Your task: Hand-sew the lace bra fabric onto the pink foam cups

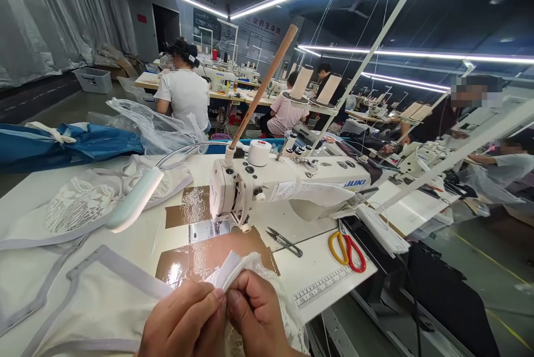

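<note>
My left hand (187, 312) and my right hand (256, 310) meet low in the middle of the view, fingers pinched close together. Between them they grip the edge of a white lace garment piece (258, 265), with a folded pale band sticking up above the fingertips. The lace hangs down behind my right hand, and its lower part is hidden. Just beyond my hands stands a white sewing machine (271, 179), its needle area over a shiny brown-taped plate. Thread snips (286, 241) lie to the right of it, near scissors (347, 248) with yellow and red handles.
Several pale lace-cup garment pieces (83, 207) spread over the table's left side. A lamp head (137, 201) on a bendy neck overhangs them. A ruler strip (321, 287) runs along the front right edge. Co-workers (186, 93) sit at other machines behind.
</note>
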`<control>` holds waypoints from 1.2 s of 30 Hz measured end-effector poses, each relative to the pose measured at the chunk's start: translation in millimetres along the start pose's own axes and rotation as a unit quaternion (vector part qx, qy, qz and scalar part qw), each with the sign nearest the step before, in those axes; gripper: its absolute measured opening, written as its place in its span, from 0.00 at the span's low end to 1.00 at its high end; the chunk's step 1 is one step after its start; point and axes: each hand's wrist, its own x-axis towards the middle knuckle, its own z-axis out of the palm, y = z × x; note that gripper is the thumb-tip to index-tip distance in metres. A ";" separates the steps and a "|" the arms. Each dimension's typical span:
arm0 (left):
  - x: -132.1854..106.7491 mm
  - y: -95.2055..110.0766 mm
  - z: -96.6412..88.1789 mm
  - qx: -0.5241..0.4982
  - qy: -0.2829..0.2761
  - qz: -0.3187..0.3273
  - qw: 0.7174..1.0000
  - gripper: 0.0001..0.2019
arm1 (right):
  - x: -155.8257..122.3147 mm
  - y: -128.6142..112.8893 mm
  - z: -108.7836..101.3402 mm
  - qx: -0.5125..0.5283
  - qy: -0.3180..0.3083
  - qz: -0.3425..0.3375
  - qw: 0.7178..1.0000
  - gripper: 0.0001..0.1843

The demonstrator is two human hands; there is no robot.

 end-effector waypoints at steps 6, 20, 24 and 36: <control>-4.4 -1.9 -1.3 -0.026 0.004 -0.014 1.000 0.06 | 2.3 4.0 -1.5 0.011 -0.012 0.010 1.000 0.15; 4.2 -5.7 0.7 -0.161 -0.082 -0.134 0.974 0.08 | 15.9 -3.4 -11.6 0.081 -0.058 0.159 0.982 0.18; 9.8 -29.0 -8.1 -0.193 -0.183 -0.169 0.949 0.05 | 29.1 -22.8 -31.3 -0.137 -0.092 0.082 0.983 0.14; 19.1 -48.9 -13.9 -0.260 -0.338 -0.219 0.878 0.07 | 45.6 4.1 -34.4 0.046 -0.154 0.259 0.953 0.17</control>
